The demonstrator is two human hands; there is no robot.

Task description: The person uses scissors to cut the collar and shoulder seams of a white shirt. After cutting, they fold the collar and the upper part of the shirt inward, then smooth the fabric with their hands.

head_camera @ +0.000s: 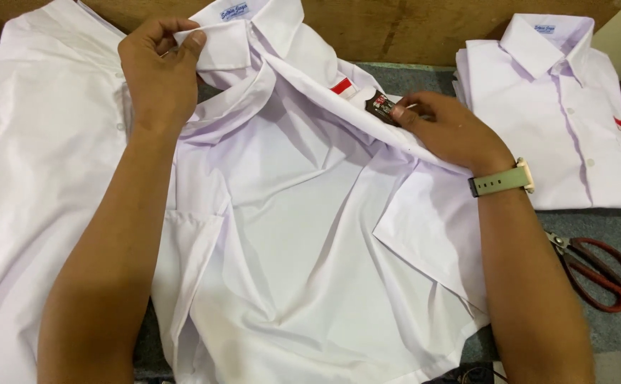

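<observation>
head-worn view, looking down, close
</observation>
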